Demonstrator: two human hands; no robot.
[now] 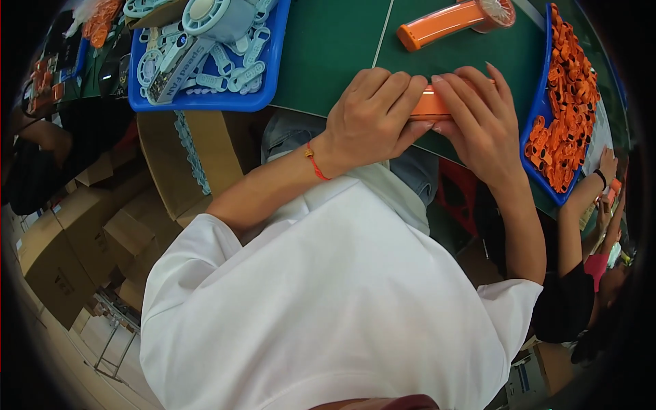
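Observation:
Both my hands grip a glossy orange plastic casing (432, 104) just above the near edge of the green table. My left hand (374, 113), with a red string bracelet at the wrist, is closed around its left end. My right hand (478, 113) is closed over the right end, thumb low and fingers bent on top. Only the middle of the casing shows between the fingers; its ends are hidden. Beyond my hands lies an orange handheld fan (441, 26) with a clear round head at its right.
A blue tray (270, 68) at the left holds light-blue fan parts and a box. Another blue tray (529, 147) at the right is heaped with small orange parts (570, 89). Cardboard boxes (75, 239) stand at the lower left. Another person's arm (581, 205) reaches in at the right.

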